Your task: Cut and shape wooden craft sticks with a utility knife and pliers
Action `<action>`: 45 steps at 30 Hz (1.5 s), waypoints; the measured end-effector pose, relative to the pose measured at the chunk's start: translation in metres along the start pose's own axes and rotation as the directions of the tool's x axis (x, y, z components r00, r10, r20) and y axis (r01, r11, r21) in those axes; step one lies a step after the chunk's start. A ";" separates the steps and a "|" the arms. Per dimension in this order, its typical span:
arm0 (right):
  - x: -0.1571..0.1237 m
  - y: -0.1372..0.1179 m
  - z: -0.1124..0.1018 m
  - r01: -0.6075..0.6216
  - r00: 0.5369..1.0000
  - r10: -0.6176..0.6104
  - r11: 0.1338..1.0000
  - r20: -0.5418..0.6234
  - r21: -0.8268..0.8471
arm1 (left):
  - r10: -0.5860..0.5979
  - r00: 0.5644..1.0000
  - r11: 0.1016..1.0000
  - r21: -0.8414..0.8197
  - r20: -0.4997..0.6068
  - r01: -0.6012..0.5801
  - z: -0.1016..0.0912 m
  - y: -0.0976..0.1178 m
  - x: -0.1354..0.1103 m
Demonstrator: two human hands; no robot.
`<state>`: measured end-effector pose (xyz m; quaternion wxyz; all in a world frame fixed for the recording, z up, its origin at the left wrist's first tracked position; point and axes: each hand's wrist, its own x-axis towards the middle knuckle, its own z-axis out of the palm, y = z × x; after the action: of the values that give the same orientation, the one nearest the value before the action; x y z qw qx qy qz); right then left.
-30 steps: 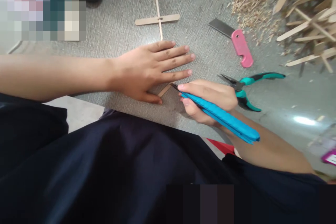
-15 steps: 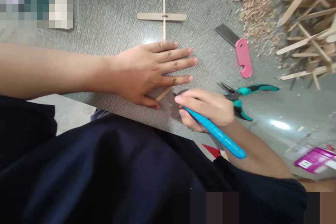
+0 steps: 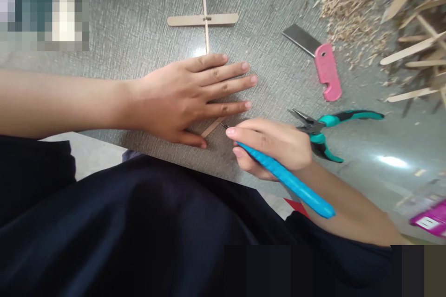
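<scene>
My left hand (image 3: 188, 95) lies flat on the grey table (image 3: 146, 41), fingers stretched out, pressing down a wooden craft stick (image 3: 212, 127) whose end pokes out between thumb and fingers. My right hand (image 3: 275, 146) is closed around a blue-handled knife (image 3: 289, 181). Its thin blade tip touches the stick's exposed end. Just beyond my left fingertips lies a cross of two wooden sticks (image 3: 204, 19).
A pink-handled scraper blade (image 3: 322, 67) and teal pliers (image 3: 327, 125) lie right of my hands. Wood shavings (image 3: 343, 0) and loose sticks (image 3: 416, 46) crowd the far right; more sticks line the far edge. A magenta packet (image 3: 430, 220) sits at the right edge.
The view shifted slightly. My right hand turned the knife, so the handle now points lower right. The left hand stays flat on the stick.
</scene>
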<state>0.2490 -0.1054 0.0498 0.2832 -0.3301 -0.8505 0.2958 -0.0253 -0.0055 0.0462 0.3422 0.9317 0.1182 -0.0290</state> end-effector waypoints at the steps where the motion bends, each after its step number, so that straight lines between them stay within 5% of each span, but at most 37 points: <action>1: 0.000 0.000 0.000 0.000 1.000 0.000 1.000 -0.002 0.010 | -0.005 1.000 1.000 -0.010 -0.002 0.005 -0.001 0.000 0.000; 22: 0.000 -0.001 -0.001 0.023 0.999 -0.021 0.999 0.033 -0.042 | -0.007 1.000 0.997 0.082 0.026 0.005 0.002 0.000 0.002; 27: -0.001 -0.002 -0.001 0.019 0.997 -0.013 0.996 0.077 -0.082 | 0.095 0.991 0.989 0.127 -0.098 -0.082 0.009 -0.005 -0.002; 30: -0.001 -0.001 -0.003 0.013 0.996 -0.007 0.998 0.091 -0.069 | 0.055 0.995 0.997 0.051 -0.078 -0.051 0.010 -0.005 -0.002; 45: -0.005 0.001 0.004 -0.022 0.999 0.023 0.999 -0.029 0.027 | 0.033 0.999 0.988 0.148 -0.004 -0.032 0.009 -0.004 0.000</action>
<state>0.2500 -0.1096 0.0450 0.2966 -0.3403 -0.8385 0.3053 -0.0261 -0.0079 0.0366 0.2721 0.9565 0.1014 -0.0290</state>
